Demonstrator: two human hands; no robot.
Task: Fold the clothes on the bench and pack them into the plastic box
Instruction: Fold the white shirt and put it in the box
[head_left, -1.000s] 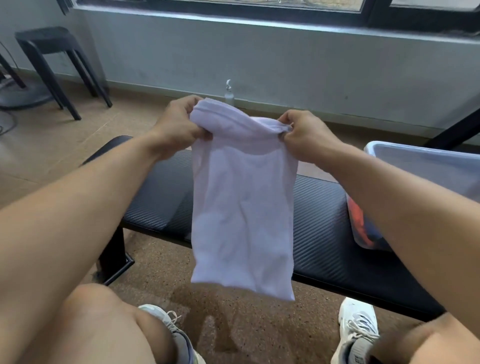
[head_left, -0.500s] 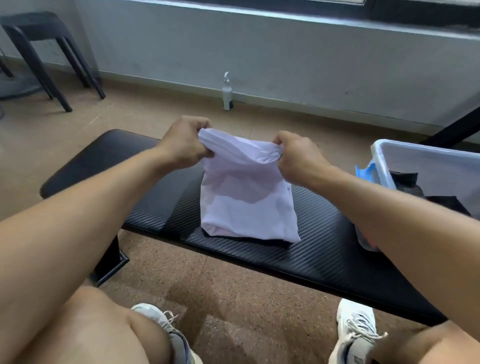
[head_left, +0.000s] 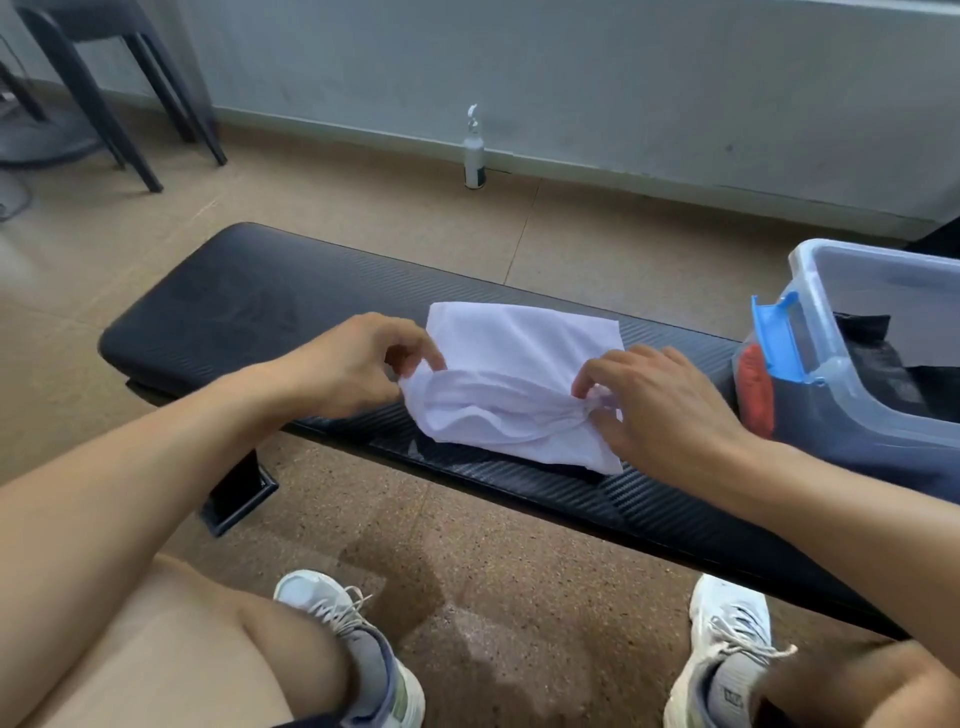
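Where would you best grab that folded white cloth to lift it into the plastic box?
Probably by its two short ends, from above. The white cloth lies flat on the bench, its bunched fold nearest the person, with the left hand and right hand already pinching each end. Gripping both ends should keep the fold together on the way to the plastic box.

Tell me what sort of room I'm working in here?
Probably a gym or workout room, though it could be a plain utility space: a padded black bench on a speckled rubber-like floor, a spray bottle by the wall, and black stools in the corner.
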